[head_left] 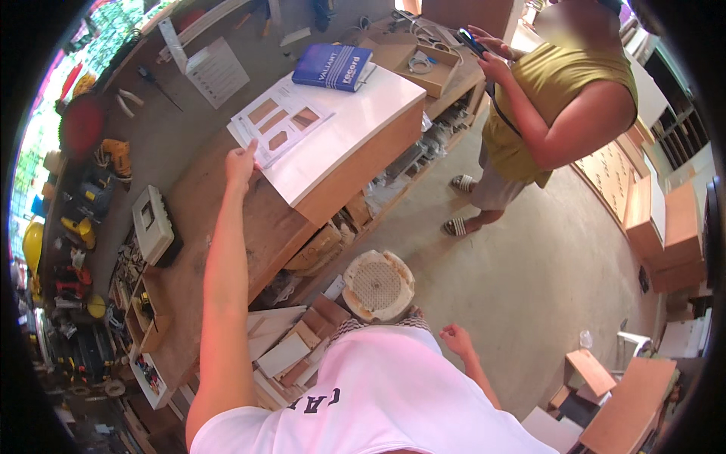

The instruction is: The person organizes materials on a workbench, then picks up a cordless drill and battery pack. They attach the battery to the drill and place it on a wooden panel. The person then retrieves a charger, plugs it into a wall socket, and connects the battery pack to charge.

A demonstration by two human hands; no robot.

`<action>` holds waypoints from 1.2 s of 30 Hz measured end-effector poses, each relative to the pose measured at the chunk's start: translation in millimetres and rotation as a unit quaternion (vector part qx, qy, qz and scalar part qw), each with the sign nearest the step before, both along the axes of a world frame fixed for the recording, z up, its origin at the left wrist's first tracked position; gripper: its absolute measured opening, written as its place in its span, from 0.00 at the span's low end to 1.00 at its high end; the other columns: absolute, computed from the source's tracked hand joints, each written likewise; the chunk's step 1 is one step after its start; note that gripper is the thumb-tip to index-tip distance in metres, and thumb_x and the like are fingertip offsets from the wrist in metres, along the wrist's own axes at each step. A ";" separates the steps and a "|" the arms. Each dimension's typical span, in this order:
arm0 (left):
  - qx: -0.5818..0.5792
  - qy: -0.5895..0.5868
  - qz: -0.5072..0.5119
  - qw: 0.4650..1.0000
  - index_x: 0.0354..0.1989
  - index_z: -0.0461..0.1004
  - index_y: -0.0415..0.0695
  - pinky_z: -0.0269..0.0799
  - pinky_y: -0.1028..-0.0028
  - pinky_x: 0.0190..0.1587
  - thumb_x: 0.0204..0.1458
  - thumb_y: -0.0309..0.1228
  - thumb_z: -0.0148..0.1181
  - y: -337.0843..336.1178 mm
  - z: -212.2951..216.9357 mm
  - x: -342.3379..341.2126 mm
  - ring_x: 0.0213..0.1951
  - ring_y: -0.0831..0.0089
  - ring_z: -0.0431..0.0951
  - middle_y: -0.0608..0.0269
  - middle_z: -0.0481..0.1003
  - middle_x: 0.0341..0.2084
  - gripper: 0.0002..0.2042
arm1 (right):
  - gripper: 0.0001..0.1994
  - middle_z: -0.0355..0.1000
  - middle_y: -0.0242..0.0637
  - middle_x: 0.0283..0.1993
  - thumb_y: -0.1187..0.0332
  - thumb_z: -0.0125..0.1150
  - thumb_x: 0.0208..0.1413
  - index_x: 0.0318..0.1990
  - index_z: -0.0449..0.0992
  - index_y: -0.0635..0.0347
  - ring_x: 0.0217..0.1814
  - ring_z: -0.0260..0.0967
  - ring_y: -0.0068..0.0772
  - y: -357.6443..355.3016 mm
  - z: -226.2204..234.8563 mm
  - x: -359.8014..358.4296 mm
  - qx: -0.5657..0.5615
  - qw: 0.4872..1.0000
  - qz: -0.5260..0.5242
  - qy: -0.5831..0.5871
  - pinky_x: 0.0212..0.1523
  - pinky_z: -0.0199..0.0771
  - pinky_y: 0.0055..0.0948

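Observation:
My left arm is stretched out over the workbench (203, 219). My left hand (240, 163) pinches the near left edge of some printed sheets (283, 125) that show pictures of brown panels. They lie on a white-topped box-like wooden piece (363, 140) with bare brown sides. Beyond them, on the same white top, rests a thick blue book (331, 66). My right hand (458, 340) hangs low by my side, above the floor, its fingers loosely bent and apart with nothing seen in them.
A person (567, 98) in an olive top stands at the right, holding a phone (472, 43). A round stool (378, 285) is just ahead of me. Board offcuts (291, 352) lean below the bench. A grey toolbox (153, 225) and power tools stand left; wooden panels (629, 405) lie lower right.

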State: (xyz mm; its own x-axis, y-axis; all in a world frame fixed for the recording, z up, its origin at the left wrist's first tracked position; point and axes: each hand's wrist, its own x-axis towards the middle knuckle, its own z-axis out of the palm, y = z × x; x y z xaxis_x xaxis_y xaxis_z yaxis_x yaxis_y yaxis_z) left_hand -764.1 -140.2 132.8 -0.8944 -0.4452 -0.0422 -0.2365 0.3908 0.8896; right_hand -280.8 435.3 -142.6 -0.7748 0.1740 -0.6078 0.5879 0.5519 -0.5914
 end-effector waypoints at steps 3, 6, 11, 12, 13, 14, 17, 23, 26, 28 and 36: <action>0.038 0.094 0.078 0.992 0.55 0.74 0.33 0.71 0.73 0.29 0.62 0.47 0.72 48.6 -4.6 43.4 0.26 0.76 0.76 0.60 0.79 0.34 0.27 | 0.18 0.86 0.46 0.43 0.57 0.72 0.60 0.48 0.85 0.63 0.46 0.84 0.44 14.2 -27.2 -12.2 -0.002 1.000 0.007 0.017 0.49 0.82 0.41; 0.061 0.138 0.102 0.983 0.52 0.76 0.37 0.70 0.73 0.31 0.64 0.43 0.69 61.4 -42.6 114.7 0.28 0.77 0.74 0.64 0.77 0.34 0.21 | 0.16 0.85 0.44 0.40 0.58 0.72 0.61 0.46 0.84 0.63 0.43 0.83 0.39 15.3 -28.8 -40.5 -0.012 0.995 0.070 0.071 0.47 0.81 0.39; 0.140 -0.007 0.062 0.988 0.44 0.79 0.40 0.71 0.74 0.38 0.66 0.35 0.66 120.7 -84.9 253.2 0.33 0.79 0.73 0.66 0.78 0.35 0.10 | 0.14 0.81 0.39 0.31 0.60 0.73 0.62 0.37 0.82 0.64 0.32 0.75 0.29 -4.2 -33.4 -130.2 -0.130 0.966 0.180 0.135 0.37 0.76 0.35; 0.143 -0.014 0.085 0.986 0.44 0.80 0.40 0.71 0.74 0.38 0.66 0.35 0.66 118.9 -88.8 267.7 0.33 0.79 0.73 0.67 0.78 0.35 0.10 | 0.15 0.80 0.40 0.30 0.60 0.74 0.61 0.36 0.81 0.64 0.31 0.74 0.30 -22.5 6.9 -156.0 -0.123 0.960 0.218 0.128 0.36 0.75 0.36; 0.150 -0.017 0.106 0.983 0.43 0.80 0.40 0.71 0.74 0.38 0.66 0.35 0.66 117.3 -89.5 275.8 0.34 0.79 0.73 0.67 0.78 0.35 0.10 | 0.15 0.79 0.41 0.28 0.60 0.74 0.61 0.34 0.80 0.65 0.29 0.73 0.32 -43.0 52.4 -182.9 -0.112 0.952 0.256 0.124 0.35 0.74 0.37; 0.159 -0.019 0.124 0.979 0.43 0.81 0.40 0.71 0.75 0.39 0.65 0.35 0.67 116.7 -86.3 276.4 0.34 0.79 0.73 0.67 0.78 0.35 0.10 | 0.17 0.77 0.40 0.27 0.59 0.75 0.61 0.33 0.79 0.65 0.28 0.70 0.30 -61.4 84.3 -203.4 -0.135 0.940 0.273 0.156 0.33 0.72 0.37; 0.193 0.062 0.110 0.973 0.45 0.81 0.38 0.71 0.75 0.39 0.65 0.36 0.67 96.4 -57.4 233.6 0.35 0.79 0.74 0.67 0.79 0.34 0.12 | 0.18 0.72 0.37 0.23 0.59 0.74 0.63 0.31 0.78 0.66 0.27 0.65 0.26 -125.4 199.7 -258.7 -0.216 0.902 0.304 0.217 0.30 0.68 0.35; 0.066 0.137 0.091 0.984 0.49 0.79 0.37 0.76 0.65 0.49 0.58 0.41 0.74 60.4 -4.3 93.8 0.44 0.66 0.79 0.56 0.80 0.42 0.20 | 0.18 0.80 0.49 0.48 0.58 0.70 0.66 0.49 0.83 0.67 0.49 0.77 0.42 -270.9 335.0 -450.6 -0.066 0.812 0.230 0.532 0.50 0.78 0.43; -0.047 0.101 0.116 0.987 0.56 0.73 0.38 0.74 0.57 0.59 0.52 0.45 0.79 57.5 3.7 46.0 0.53 0.52 0.78 0.43 0.76 0.52 0.31 | 0.38 0.62 0.64 0.74 0.43 0.69 0.61 0.67 0.72 0.66 0.74 0.61 0.66 -307.7 324.0 -528.8 0.190 0.884 0.165 0.393 0.68 0.68 0.62; -0.027 0.087 0.119 0.989 0.59 0.69 0.38 0.72 0.54 0.62 0.49 0.47 0.80 47.4 -13.0 24.2 0.57 0.47 0.75 0.39 0.73 0.55 0.36 | 0.47 0.52 0.68 0.80 0.36 0.68 0.58 0.72 0.67 0.66 0.81 0.50 0.74 -328.8 320.2 -555.3 0.268 0.899 0.178 0.297 0.73 0.59 0.70; 0.131 0.081 0.077 0.985 0.59 0.70 0.29 0.75 0.56 0.62 0.49 0.40 0.81 13.5 -78.3 -23.1 0.58 0.51 0.81 0.39 0.79 0.55 0.36 | 0.55 0.68 0.76 0.64 0.49 0.89 0.37 0.68 0.64 0.74 0.67 0.71 0.70 -341.8 318.4 -537.0 0.225 0.908 0.202 0.291 0.66 0.74 0.53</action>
